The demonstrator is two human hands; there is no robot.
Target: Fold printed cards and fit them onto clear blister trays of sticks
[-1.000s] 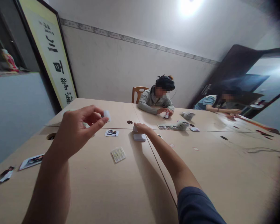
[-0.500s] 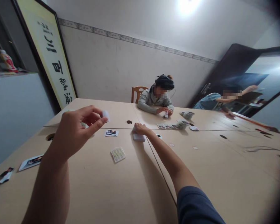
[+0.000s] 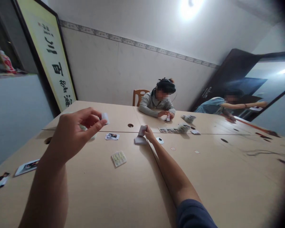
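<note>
My left hand is raised over the table's left side, thumb and fingers pinching a small white card. Farther off, my right hand grips another pale card, held tilted just above a stack of cards. The stack lies on the table by a seam. Between my hands are a few loose photo cards lying overlapped. Nearer to me is a flat square pack with pale greenish contents. Whether either hand holds more than one card, I cannot tell.
Across the table a seated person handles a small item. Near them are a row of picture cards and bundled stacks. Another person leans at the far right. A larger photo sheet lies left; cables lie right.
My right hand has lifted a card up off the stack and now holds it tilted. The left hand keeps its card almost still. The far-right person's arm has swung lower and outward.
</note>
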